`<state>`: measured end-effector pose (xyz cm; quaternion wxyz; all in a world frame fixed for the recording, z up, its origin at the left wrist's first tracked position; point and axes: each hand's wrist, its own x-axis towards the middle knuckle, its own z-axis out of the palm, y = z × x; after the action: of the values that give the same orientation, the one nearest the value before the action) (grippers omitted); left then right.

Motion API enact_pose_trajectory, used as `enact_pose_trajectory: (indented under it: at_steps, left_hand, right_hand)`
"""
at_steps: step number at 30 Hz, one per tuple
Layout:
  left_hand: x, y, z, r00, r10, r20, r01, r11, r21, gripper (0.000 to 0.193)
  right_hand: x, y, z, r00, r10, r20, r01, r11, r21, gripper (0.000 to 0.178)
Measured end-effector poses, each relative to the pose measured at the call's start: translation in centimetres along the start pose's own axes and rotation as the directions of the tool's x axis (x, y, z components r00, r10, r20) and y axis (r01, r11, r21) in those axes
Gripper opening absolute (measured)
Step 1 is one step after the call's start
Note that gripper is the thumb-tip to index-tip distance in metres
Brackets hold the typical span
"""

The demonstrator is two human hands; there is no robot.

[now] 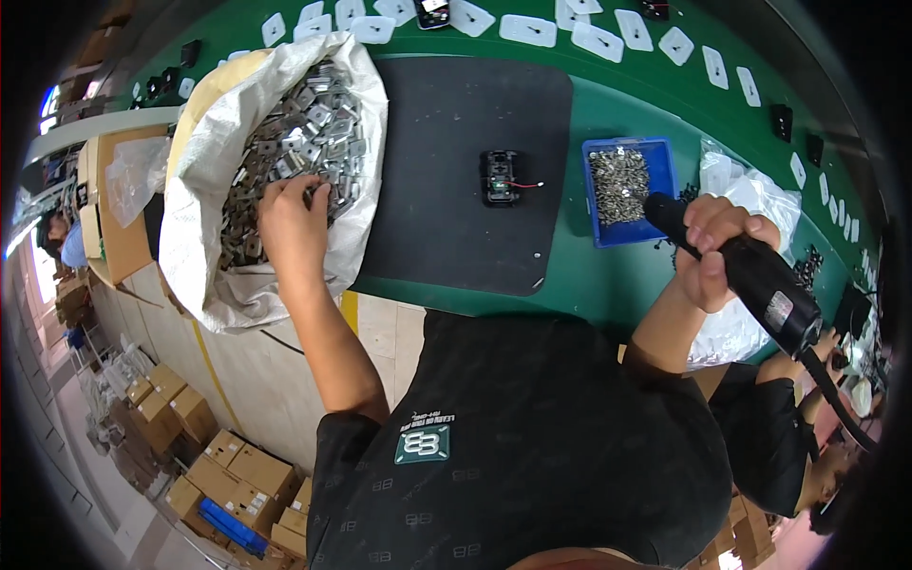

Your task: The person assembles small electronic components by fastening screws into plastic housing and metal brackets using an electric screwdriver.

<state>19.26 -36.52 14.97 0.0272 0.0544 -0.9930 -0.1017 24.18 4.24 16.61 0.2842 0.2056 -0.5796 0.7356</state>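
Note:
My left hand [293, 226] reaches into a white woven sack [195, 204] full of small flat metal pieces [304, 133]. Its fingers are curled down among them, and the fingertips are partly hidden, so whatever they pinch cannot be made out. A black corded electric screwdriver [768, 285] is gripped in my right hand [712, 242]. The tool's front end points left, by the right edge of a blue bin [591, 204] holding many small screws [620, 180]. Between my hands, a small black device housing [499, 178] with an exposed circuit board and a red wire lies on a dark mat [437, 237].
White cards [527, 30] with small dark parts line the green belt [456, 40] beyond the mat. Clear plastic bags [731, 328] and loose black parts lie right of the bin. Another person's arm [779, 369] is at the right. Cardboard boxes [223, 480] stand on the floor at left.

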Motion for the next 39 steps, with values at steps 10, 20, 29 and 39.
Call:
enact_pose_trajectory:
  at_steps: [10,20,29,39]
  left_hand:
    - [0.8,1.7,0.7,1.0,-0.013,-0.015,0.013,0.999,0.036,0.032]
    - [1.2,3.7,2.7,0.996,-0.087,-0.029,0.073,0.94,-0.333,0.017]
    - [-1.3,9.1,2.7,0.988,0.058,0.145,0.085,0.58,-0.81,0.011]
    - [-3.5,12.5,8.4,0.957,0.283,-0.058,-0.233,0.638,-0.734,0.017]
  right_hand:
    - [-0.2,0.1,-0.8,0.995,0.071,-0.066,-0.065,0.994,0.085,0.051]
    - [-0.3,-0.6,-0.2,0.993,0.03,-0.113,-0.037,0.998,-0.056,0.052]
    - [-0.7,-0.9,-0.9,0.983,0.058,-0.176,-0.071,0.995,-0.068,0.052]
    - [-0.5,-0.7,-0.1,0.982,0.1,-0.162,-0.118,0.987,-0.105,0.053]
